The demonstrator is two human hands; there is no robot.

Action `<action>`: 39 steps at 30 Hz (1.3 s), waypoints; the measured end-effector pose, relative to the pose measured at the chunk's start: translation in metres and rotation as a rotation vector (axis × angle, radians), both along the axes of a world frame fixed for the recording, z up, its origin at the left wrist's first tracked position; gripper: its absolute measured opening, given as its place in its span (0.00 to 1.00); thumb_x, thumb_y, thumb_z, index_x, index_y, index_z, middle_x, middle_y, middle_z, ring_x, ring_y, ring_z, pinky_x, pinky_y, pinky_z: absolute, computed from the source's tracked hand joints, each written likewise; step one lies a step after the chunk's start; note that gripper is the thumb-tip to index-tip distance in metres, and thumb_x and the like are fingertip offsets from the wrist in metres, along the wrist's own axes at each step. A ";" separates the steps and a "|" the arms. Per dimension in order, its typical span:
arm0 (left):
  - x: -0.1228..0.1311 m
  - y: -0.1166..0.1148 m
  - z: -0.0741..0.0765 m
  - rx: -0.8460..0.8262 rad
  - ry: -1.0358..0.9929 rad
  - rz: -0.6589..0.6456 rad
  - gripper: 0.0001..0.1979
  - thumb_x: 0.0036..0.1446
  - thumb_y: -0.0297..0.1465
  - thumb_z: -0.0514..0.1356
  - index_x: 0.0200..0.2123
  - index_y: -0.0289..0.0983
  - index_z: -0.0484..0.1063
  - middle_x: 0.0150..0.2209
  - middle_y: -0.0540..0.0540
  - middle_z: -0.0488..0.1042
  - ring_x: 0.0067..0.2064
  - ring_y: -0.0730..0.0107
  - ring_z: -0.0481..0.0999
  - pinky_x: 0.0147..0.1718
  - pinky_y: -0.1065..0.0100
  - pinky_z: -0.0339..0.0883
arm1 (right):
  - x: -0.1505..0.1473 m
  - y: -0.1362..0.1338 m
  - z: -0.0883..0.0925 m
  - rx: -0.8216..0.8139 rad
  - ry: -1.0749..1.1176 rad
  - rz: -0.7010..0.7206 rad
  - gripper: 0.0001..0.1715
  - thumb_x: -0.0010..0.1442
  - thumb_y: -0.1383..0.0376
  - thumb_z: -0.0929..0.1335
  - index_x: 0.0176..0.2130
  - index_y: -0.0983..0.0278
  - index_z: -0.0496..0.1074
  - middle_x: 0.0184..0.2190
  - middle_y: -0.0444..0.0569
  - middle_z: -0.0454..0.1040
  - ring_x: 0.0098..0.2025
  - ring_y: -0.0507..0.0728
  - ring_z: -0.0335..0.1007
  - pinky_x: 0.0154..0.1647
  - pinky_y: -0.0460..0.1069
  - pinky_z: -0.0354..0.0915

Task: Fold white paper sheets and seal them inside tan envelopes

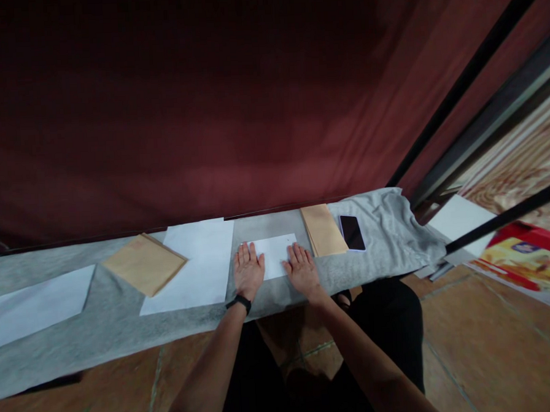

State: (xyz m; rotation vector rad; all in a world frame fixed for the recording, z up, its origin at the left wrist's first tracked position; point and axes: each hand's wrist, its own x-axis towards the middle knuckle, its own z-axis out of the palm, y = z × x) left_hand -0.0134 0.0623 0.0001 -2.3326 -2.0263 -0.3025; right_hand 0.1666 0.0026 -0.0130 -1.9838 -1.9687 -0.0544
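My left hand (pixel 248 270) and my right hand (pixel 301 268) lie flat, fingers stretched out, on the two ends of a small folded white paper (pixel 274 254). The paper rests on a grey cloth (pixel 124 327) that covers a long low table. A black band sits on my left wrist. A stack of brown envelopes (pixel 323 229) lies just right of my right hand. A large white sheet (pixel 193 265) lies just left of my left hand.
A black phone (pixel 352 232) lies right of the envelope stack. Further left are another brown envelope (pixel 144 263) and a white sheet (pixel 35 306). A dark red curtain (pixel 205 111) hangs behind. White paper (pixel 460 218) and a colourful box (pixel 531 263) lie on the tiled floor at right.
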 end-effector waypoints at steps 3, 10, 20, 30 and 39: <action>0.000 0.000 -0.003 0.008 -0.022 -0.010 0.34 0.71 0.40 0.43 0.71 0.23 0.53 0.72 0.27 0.54 0.74 0.50 0.50 0.71 0.50 0.46 | 0.005 -0.005 -0.001 -0.001 0.013 -0.012 0.35 0.75 0.54 0.57 0.71 0.72 0.56 0.71 0.61 0.57 0.72 0.66 0.54 0.71 0.61 0.50; -0.007 0.000 0.001 0.039 -0.077 -0.035 0.31 0.71 0.37 0.42 0.69 0.23 0.58 0.70 0.30 0.60 0.73 0.54 0.54 0.71 0.53 0.48 | 0.005 -0.006 0.001 -0.003 0.005 -0.031 0.35 0.75 0.55 0.57 0.71 0.72 0.57 0.71 0.60 0.56 0.72 0.66 0.54 0.71 0.61 0.49; 0.022 -0.056 0.000 -0.027 -0.087 -0.337 0.30 0.71 0.39 0.43 0.71 0.31 0.55 0.72 0.38 0.57 0.74 0.59 0.51 0.72 0.53 0.47 | 0.005 -0.007 0.000 0.031 0.000 -0.027 0.34 0.74 0.57 0.58 0.71 0.72 0.57 0.70 0.62 0.58 0.72 0.65 0.56 0.71 0.62 0.50; 0.006 -0.061 -0.003 -0.053 -0.079 -0.206 0.35 0.69 0.44 0.47 0.71 0.27 0.55 0.73 0.33 0.54 0.75 0.55 0.50 0.72 0.53 0.47 | 0.005 -0.007 0.000 0.053 -0.016 -0.019 0.34 0.75 0.56 0.58 0.71 0.73 0.57 0.70 0.64 0.59 0.71 0.66 0.56 0.70 0.63 0.52; -0.011 -0.070 -0.006 -0.017 -0.102 -0.117 0.36 0.69 0.45 0.48 0.70 0.24 0.56 0.72 0.30 0.54 0.74 0.52 0.52 0.72 0.52 0.47 | 0.004 -0.008 0.000 0.062 -0.017 -0.012 0.34 0.75 0.57 0.58 0.71 0.73 0.57 0.71 0.64 0.58 0.72 0.66 0.55 0.70 0.63 0.51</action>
